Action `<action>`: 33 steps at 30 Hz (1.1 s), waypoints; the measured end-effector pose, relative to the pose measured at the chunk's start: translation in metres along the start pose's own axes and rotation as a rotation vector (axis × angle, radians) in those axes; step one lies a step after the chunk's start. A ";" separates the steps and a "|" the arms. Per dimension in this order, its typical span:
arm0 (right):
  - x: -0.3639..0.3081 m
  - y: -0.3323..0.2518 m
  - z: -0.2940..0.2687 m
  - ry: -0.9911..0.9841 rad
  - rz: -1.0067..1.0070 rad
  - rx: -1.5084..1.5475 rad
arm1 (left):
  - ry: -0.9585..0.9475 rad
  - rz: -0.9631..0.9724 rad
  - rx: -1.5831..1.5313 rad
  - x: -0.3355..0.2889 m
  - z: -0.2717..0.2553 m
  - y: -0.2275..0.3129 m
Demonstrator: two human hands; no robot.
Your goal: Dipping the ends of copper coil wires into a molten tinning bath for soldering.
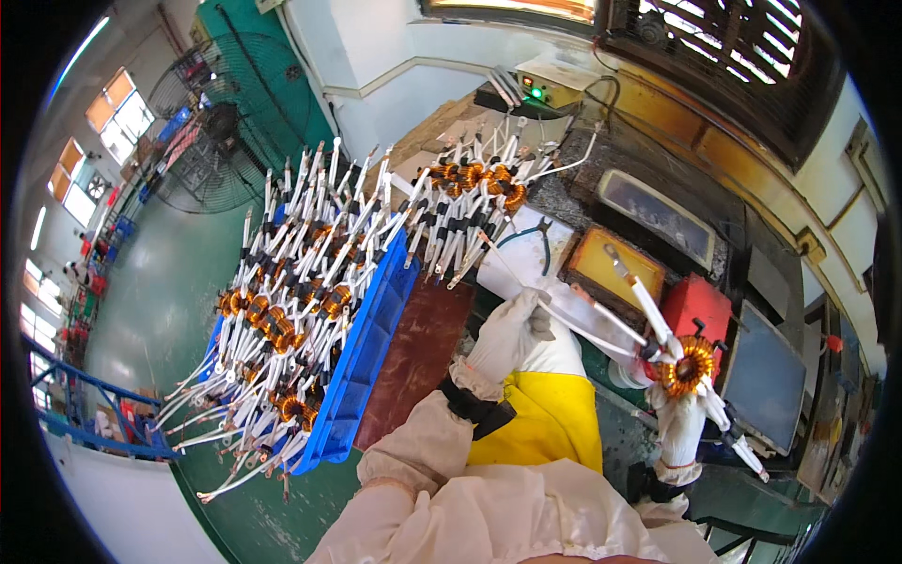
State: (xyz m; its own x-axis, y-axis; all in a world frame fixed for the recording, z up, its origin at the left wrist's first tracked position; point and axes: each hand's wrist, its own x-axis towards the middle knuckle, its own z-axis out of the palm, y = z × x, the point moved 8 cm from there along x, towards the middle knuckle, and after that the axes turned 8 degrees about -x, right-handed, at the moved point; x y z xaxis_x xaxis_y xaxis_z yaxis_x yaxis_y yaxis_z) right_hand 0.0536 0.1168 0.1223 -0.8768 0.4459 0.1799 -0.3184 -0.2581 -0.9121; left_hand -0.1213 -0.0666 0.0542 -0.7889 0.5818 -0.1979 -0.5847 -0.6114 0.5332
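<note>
The step in hand looks to be arranging the leads of one copper coil [693, 367], held up in front of the worker at the right side of the bench. The gloved right hand [678, 418] holds the coil from below, its fingers mostly hidden behind the winding, so how tightly they close is hard to judge. The gloved left hand [517, 329] is narrow, its fingers curled around a long white lead [592, 333] that runs across to the coil, the far end poking out past the glove. A thicker lead with a metal tip [616, 259] rises from the coil and, as seen from above, overlaps the yellow pan [625, 268]; whether it touches cannot be told.

The next move probably calls for a steady right hand and a light pull with the left, keeping the lead apart from the others and clear of the red box [697, 305] just behind the coil.

To the left, a blue crate [362, 362] is heaped with similar coils, and pliers [547, 249] lie on a white sheet.

As for writing, no brand or label is readable; the small control box [561, 83] shows a green light, but any lettering there is too small to make out
</note>
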 end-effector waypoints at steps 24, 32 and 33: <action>0.086 0.049 -0.126 0.389 0.096 -0.037 | -0.239 -0.219 0.585 0.014 0.040 -0.086; 0.087 0.052 -0.118 0.372 0.133 -0.140 | -0.037 0.217 0.615 0.072 0.000 -0.045; 0.087 0.054 -0.121 0.348 0.132 -0.137 | -0.026 0.279 0.633 0.077 -0.006 -0.044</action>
State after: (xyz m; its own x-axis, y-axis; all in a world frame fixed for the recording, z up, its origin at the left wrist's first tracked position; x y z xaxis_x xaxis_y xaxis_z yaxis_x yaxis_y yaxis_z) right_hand 0.0035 0.2453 0.0441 -0.7251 0.6864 -0.0558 -0.1398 -0.2259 -0.9641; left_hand -0.1581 0.0017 0.0104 -0.8843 0.4658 0.0326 -0.1309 -0.3142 0.9403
